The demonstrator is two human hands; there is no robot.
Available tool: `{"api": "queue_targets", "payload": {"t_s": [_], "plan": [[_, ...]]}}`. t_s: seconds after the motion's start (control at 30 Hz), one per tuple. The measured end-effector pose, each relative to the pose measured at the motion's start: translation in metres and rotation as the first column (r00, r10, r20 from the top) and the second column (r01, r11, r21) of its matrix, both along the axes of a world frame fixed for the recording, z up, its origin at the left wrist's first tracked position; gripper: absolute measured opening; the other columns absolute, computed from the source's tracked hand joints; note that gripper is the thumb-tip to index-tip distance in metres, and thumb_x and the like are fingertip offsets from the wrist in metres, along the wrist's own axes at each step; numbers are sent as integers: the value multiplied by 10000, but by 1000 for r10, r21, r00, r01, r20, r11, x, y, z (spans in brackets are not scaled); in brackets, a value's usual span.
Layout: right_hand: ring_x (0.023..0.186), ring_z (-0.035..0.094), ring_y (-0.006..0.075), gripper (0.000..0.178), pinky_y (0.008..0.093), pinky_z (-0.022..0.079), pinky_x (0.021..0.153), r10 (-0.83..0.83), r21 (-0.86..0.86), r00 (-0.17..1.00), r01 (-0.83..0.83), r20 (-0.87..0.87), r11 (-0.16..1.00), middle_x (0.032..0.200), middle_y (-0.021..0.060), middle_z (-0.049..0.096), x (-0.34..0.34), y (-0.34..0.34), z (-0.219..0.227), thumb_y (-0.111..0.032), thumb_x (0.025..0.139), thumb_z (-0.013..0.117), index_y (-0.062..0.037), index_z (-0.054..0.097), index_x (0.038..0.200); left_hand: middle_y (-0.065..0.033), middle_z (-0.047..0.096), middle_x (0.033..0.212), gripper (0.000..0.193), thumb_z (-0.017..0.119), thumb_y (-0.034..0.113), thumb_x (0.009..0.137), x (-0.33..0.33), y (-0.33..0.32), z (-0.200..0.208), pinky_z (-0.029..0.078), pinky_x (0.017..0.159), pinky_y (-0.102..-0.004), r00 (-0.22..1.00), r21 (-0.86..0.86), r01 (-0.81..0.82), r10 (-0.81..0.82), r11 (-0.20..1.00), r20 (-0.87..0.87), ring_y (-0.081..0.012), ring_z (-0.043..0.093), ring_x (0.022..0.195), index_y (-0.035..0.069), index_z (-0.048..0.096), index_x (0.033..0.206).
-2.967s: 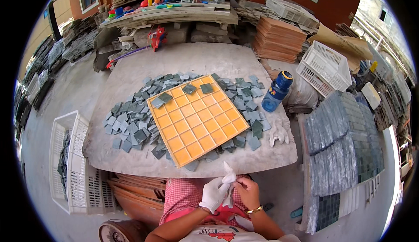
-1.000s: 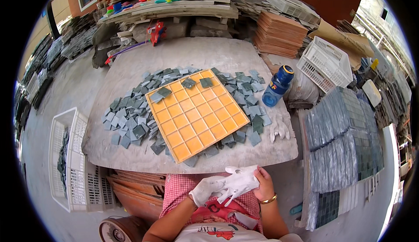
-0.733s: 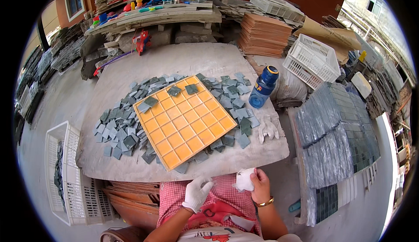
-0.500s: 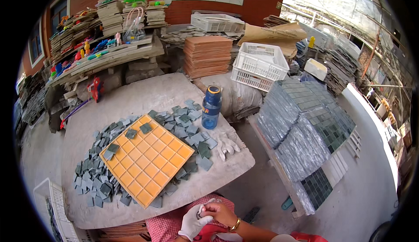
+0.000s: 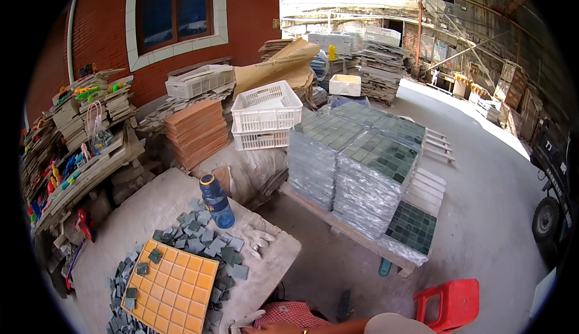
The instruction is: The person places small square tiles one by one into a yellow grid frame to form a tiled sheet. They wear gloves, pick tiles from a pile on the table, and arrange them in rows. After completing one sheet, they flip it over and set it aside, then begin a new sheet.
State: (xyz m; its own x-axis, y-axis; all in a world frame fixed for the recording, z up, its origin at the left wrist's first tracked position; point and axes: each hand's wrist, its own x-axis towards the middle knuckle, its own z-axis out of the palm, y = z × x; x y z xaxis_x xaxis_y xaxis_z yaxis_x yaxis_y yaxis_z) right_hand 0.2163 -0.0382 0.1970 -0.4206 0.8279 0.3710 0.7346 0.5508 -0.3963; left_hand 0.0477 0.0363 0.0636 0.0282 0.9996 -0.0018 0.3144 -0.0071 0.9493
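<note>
At the lower edge, my left hand (image 5: 243, 321) wears a white glove, with some fingers stretched out beside the table edge. My bare right hand (image 5: 272, 329) lies against the glove; the picture edge cuts off its fingers, so its grip is hidden. Above them on the table, an orange grid tray (image 5: 181, 280) has a few dark stone tiles (image 5: 155, 255) on it. Loose grey-green tiles (image 5: 196, 245) surround the tray. Another white glove (image 5: 258, 240) lies near the table corner. Beyond the tiles stands a blue water bottle (image 5: 217, 201).
A pallet of plastic-wrapped tile stacks (image 5: 368, 195) stands right of the table (image 5: 280, 252). A red stool (image 5: 449, 304) is at lower right. White crates (image 5: 265, 114) and reddish slabs (image 5: 196, 134) are behind; toys (image 5: 60, 180) cover a bench at left. A vehicle wheel (image 5: 546, 218) shows far right.
The view has swung right and up, bringing in the red stool and vehicle. My hands, held together over my lap before, now sit at the lower edge, partly cut off.
</note>
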Motion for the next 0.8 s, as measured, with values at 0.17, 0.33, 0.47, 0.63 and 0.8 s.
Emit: {"api": "queue_targets", "payload": {"t_s": [0.17, 0.33, 0.47, 0.63, 0.8], "plan": [[733, 615, 256, 239, 370, 496, 666, 271, 11, 938, -275, -218, 961, 782, 104, 618, -12, 5, -7, -243, 832, 564, -102, 637, 1012, -143, 591, 871, 151, 527, 36, 862, 0, 7, -39, 478, 713, -357, 992, 263, -110, 124, 959, -38, -251, 554, 798, -49, 574, 978], [754, 619, 254, 247, 374, 499, 690, 261, -186, 798, -418, -544, 889, 807, 109, 627, -24, 16, -51, -233, 840, 550, -79, 635, 1013, -147, 591, 863, 117, 530, 53, 869, -14, 21, -92, 482, 689, -363, 936, 39, -121, 101, 992, 337, -245, 563, 766, -37, 568, 933], [770, 622, 252, 254, 377, 501, 710, 19, -373, 611, -507, -791, 777, 826, 113, 635, -27, 24, -100, -226, 846, 539, -61, 633, 1014, -149, 648, 778, 98, 491, 44, 899, 6, -3, -21, 507, 614, -363, 918, 438, 25, 152, 899, -366, -250, 584, 626, -8, 564, 860], [790, 626, 250, 263, 381, 504, 734, -359, -423, 242, -666, -901, 614, 850, 118, 644, -33, 27, -156, -216, 853, 525, -37, 631, 1015, -161, 695, 807, 131, 504, 29, 897, -6, 9, -73, 528, 604, -300, 929, 470, 302, -145, 829, -341, -227, 649, 628, -10, 623, 859], [810, 630, 248, 274, 384, 507, 758, -647, -326, -138, -774, -750, 543, 875, 124, 653, -39, 39, -211, -207, 861, 511, -14, 629, 1016, -107, 699, 837, 149, 525, 18, 882, 16, -8, -29, 536, 637, -318, 935, 583, 320, -150, 747, -322, -234, 663, 680, 18, 665, 934]]}}
